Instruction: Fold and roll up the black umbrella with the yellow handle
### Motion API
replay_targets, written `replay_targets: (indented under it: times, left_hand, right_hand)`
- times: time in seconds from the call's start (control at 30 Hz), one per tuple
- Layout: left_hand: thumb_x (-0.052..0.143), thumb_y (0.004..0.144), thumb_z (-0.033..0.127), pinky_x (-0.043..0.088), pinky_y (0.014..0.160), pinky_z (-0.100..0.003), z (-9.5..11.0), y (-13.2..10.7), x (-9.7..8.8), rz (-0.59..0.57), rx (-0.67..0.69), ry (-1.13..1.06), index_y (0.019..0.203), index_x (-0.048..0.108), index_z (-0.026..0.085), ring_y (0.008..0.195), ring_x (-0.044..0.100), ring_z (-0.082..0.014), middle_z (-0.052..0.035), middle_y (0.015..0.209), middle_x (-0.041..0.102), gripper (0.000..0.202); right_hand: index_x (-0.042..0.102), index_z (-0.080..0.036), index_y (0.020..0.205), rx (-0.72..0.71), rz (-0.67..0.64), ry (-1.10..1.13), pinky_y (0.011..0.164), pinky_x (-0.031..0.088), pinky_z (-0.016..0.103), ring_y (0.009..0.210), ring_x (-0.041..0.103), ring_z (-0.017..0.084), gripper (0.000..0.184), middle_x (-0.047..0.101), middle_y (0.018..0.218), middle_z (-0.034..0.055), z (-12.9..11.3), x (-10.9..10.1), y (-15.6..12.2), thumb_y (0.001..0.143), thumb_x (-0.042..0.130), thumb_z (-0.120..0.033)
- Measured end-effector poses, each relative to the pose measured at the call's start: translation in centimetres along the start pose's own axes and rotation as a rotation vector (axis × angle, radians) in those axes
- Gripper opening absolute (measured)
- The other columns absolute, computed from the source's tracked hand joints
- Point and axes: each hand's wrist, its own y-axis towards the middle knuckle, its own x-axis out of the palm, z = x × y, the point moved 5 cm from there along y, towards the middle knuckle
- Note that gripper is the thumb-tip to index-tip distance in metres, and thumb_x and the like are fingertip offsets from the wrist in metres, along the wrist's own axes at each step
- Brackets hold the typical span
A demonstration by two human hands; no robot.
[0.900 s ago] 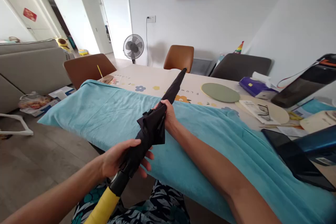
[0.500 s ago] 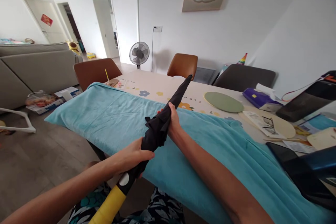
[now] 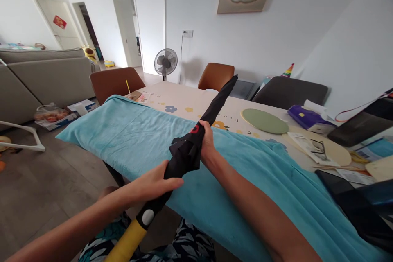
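Note:
A closed black umbrella (image 3: pixel 215 104) with a yellow handle (image 3: pixel 124 247) slants from my lap up over the table. My left hand (image 3: pixel 156 182) is wrapped around its lower shaft, just above a white button on the black collar. My right hand (image 3: pixel 206 141) grips the gathered canopy near the middle, where a red mark shows. The tip points toward a brown chair (image 3: pixel 215 75) at the far side. A turquoise towel (image 3: pixel 129 131) covers the near part of the table beneath the umbrella.
On the right of the table lie a green round mat (image 3: pixel 264 120), a purple tissue pack (image 3: pixel 308 118), glasses on papers (image 3: pixel 316 146) and dark cases (image 3: pixel 362 208). A second brown chair (image 3: pixel 115 83), a fan (image 3: pixel 165 61) and a grey sofa (image 3: pixel 43 75) stand left.
The umbrella has risen and its tip has swung slightly right. My left hand has closed more tightly round the shaft, and a red mark now shows by my right hand.

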Motion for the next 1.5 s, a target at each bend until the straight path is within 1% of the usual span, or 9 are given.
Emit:
replay_targets:
  times: [0.2, 0.37, 0.67, 0.8, 0.93, 1.07, 1.17, 1.3, 1.5]
  left_hand:
    - [0.055, 0.071, 0.040, 0.044, 0.040, -0.024, -1.9, 0.5, 2.6, -0.523, -0.025, -0.741, 0.099, 0.050, 0.017, 0.044, 0.054, -0.0119, 0.0027, 0.065, 0.052, 0.036]
    - [0.054, 0.070, 0.032, 0.038, 0.033, -0.022, -0.7, 0.3, 1.5, -0.245, -0.093, -0.362, 0.069, 0.044, 0.017, 0.034, 0.045, -0.0104, 0.0028, 0.047, 0.047, 0.018]
    - [0.050, 0.067, 0.024, 0.024, 0.041, -0.025, 0.9, 0.1, -1.2, 0.318, 0.023, 0.665, 0.086, 0.045, 0.017, 0.045, 0.044, -0.0142, -0.0002, 0.057, 0.048, 0.021]
    - [0.051, 0.071, 0.031, 0.024, 0.045, -0.027, 0.5, 0.0, -1.0, 0.367, 0.031, 0.760, 0.097, 0.046, 0.014, 0.046, 0.045, -0.0174, -0.0010, 0.055, 0.046, 0.031]
    - [0.058, 0.069, 0.043, 0.032, 0.049, -0.026, 0.9, -0.4, -0.7, 0.204, 0.044, 0.399, 0.097, 0.048, 0.015, 0.059, 0.052, -0.0184, -0.0036, 0.069, 0.053, 0.041]
    - [0.057, 0.070, 0.044, 0.046, 0.058, -0.029, 0.6, -0.4, 1.6, -0.343, 0.101, -0.373, 0.103, 0.048, 0.017, 0.074, 0.060, -0.0195, -0.0059, 0.090, 0.057, 0.043]
    - [0.055, 0.069, 0.037, 0.045, 0.041, -0.026, 0.1, -0.4, 2.8, -0.612, 0.045, -0.701, 0.098, 0.048, 0.017, 0.046, 0.053, -0.0120, 0.0018, 0.069, 0.054, 0.036]
    - [0.054, 0.068, 0.028, 0.039, 0.033, -0.022, -0.3, 0.1, 1.9, -0.419, -0.019, -0.507, 0.074, 0.044, 0.017, 0.034, 0.044, -0.0096, 0.0045, 0.050, 0.047, 0.016]
    - [0.052, 0.064, 0.019, 0.034, 0.041, -0.024, -0.1, 0.0, -0.6, 0.113, 0.050, 0.163, 0.089, 0.042, 0.021, 0.042, 0.050, -0.0149, 0.0045, 0.055, 0.047, 0.027]
  right_hand:
    - [0.046, -0.019, 0.056, 0.108, -0.043, 0.080, 0.036, 0.043, 0.021, 0.038, 0.046, 0.009, 0.027, 0.049, 0.043, -0.0024, -0.2, 1.0, -1.1, 0.071, 0.053, -0.040]
    - [0.050, -0.018, 0.063, 0.074, 0.032, 0.061, 0.037, 0.046, 0.023, 0.044, 0.053, 0.013, 0.032, 0.056, 0.050, 0.0009, 0.3, 0.6, -0.9, 0.072, 0.054, -0.049]
    - [0.051, -0.018, 0.066, 0.089, 0.070, 0.086, 0.039, 0.048, 0.023, 0.043, 0.054, 0.012, 0.021, 0.059, 0.053, -0.0009, 1.4, 0.7, -0.9, 0.072, 0.058, -0.037]
    - [0.050, -0.019, 0.064, 0.053, 0.046, 0.091, 0.040, 0.049, 0.023, 0.043, 0.054, 0.012, 0.017, 0.057, 0.049, -0.0024, 0.7, 0.8, -0.9, 0.070, 0.058, -0.033]
    - [0.047, -0.020, 0.061, 0.019, -0.011, 0.063, 0.040, 0.049, 0.024, 0.043, 0.054, 0.013, 0.022, 0.055, 0.046, -0.0020, -0.3, 1.0, -0.9, 0.068, 0.058, -0.037]
    - [0.048, -0.019, 0.061, 0.025, -0.064, 0.059, 0.040, 0.049, 0.024, 0.042, 0.053, 0.013, 0.023, 0.056, 0.047, -0.0016, -1.0, 1.6, -1.4, 0.068, 0.057, -0.040]
    - [0.049, -0.018, 0.062, 0.066, -0.075, 0.071, 0.041, 0.050, 0.024, 0.042, 0.054, 0.012, 0.024, 0.056, 0.049, -0.0014, -1.0, 1.8, -1.6, 0.068, 0.057, -0.040]
    - [0.049, -0.018, 0.065, 0.050, -0.090, 0.071, 0.044, 0.052, 0.024, 0.047, 0.057, 0.013, 0.025, 0.058, 0.053, -0.0012, -0.9, 1.9, -1.3, 0.069, 0.059, -0.040]
    - [0.050, -0.018, 0.069, -0.022, 0.089, 0.006, 0.043, 0.052, 0.025, 0.046, 0.058, 0.014, 0.025, 0.058, 0.053, -0.0015, -1.3, 1.2, -1.2, 0.069, 0.063, -0.039]
